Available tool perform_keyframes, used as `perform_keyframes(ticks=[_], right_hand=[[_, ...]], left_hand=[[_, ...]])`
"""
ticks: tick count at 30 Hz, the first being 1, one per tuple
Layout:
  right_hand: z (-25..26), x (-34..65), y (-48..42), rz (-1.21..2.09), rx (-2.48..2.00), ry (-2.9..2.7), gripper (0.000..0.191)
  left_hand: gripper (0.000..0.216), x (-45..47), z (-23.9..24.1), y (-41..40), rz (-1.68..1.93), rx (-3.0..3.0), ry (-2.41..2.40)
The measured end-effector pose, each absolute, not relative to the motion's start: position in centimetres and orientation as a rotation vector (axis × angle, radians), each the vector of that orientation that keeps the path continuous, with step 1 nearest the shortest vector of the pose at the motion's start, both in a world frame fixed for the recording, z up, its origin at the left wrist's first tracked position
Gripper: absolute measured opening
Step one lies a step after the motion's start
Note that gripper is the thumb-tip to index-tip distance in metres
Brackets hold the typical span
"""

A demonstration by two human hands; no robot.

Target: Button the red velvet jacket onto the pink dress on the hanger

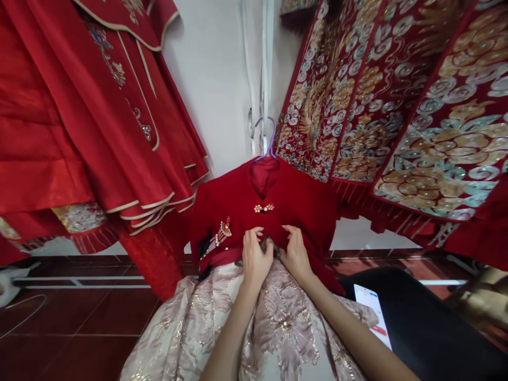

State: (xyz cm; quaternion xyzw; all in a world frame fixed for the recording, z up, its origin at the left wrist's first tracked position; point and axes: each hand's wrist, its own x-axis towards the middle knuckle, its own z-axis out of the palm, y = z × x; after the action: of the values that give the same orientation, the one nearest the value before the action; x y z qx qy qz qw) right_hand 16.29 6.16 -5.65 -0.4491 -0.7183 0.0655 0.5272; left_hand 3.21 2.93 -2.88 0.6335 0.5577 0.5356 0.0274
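Note:
A dark red velvet jacket [301,203] hangs on a purple hanger [266,138] against a white wall, above a pale pink embroidered skirt [278,323]. A gold clasp [264,208] fastens its chest and a beaded gold brooch [222,233] hangs on its left side. My left hand [256,256] and my right hand [296,251] meet at the jacket's front near the waist. Both have their fingers curled and pinched on the jacket's front edges around a small dark fastening.
Red robes with cream trim [99,116] hang at the left. Heavily embroidered red and gold panels [397,106] hang at the right. A dark red tiled floor [71,328] lies below. A phone with a lit screen [373,312] rests on a black surface at the lower right.

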Motion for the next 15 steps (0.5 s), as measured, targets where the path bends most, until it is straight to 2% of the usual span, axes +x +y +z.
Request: perform_keyframes(ticks=[4, 7, 12, 15], right_hand=[[-4.7, 17.2, 6.7, 0.574, -1.006, -1.475, 0.03], [-2.7, 17.3, 6.3, 0.874, -0.928, -1.307, 0.018], [0.2, 15.6, 3.8, 1.441, -0.81, -1.228, 0.014], [0.4, 14.8, 3.2, 1.472, -0.784, -1.204, 0.013]], left_hand=[[0.022, 3.0, -2.9, 2.8, 1.694, 1.859, 1.594], [0.028, 2.8, -2.8, 2.8, 1.666, 1.774, 1.547], [0.04, 2.7, -2.9, 3.0, 1.644, 1.599, 1.403], [0.046, 2.6, -2.8, 3.0, 1.714, 1.339, 1.214]])
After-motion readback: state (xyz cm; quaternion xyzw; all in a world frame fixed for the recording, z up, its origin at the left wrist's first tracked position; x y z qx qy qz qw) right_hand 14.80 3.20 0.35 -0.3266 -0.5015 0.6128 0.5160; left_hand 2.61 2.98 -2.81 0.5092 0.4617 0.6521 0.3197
